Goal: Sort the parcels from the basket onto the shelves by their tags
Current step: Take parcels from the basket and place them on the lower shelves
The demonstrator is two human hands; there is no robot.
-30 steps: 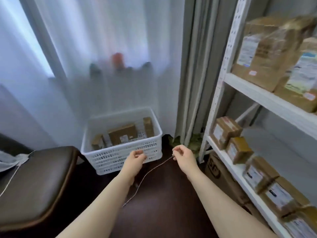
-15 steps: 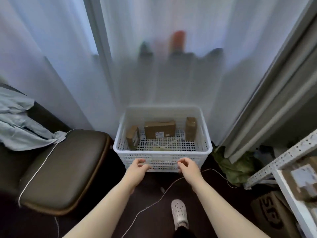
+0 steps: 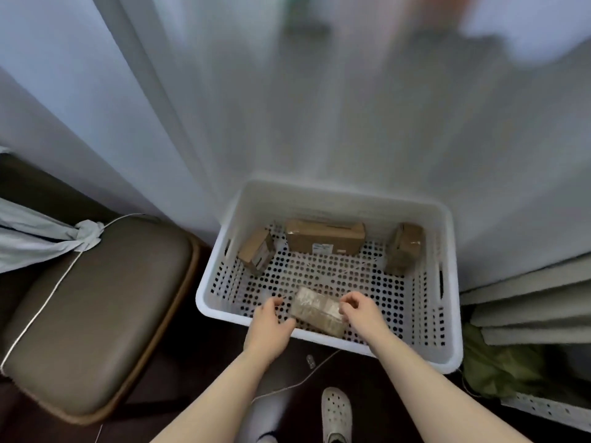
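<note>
Both hands have dropped from the front rim into the white basket [image 3: 335, 199], which sits on the floor to the right of a brown padded stool [image 3: 96, 308]. The left hand [image 3: 270, 327] rests half-curled fingers and thumb against the left end of a clear-wrapped parcel [image 3: 316, 311] by the front wall, though blur hides whether it grips, while the right hand [image 3: 361, 314] pinches the parcel's right end. Three brown boxes [image 3: 324, 236] stand along the far wall, their tags too blurred to read.
</note>
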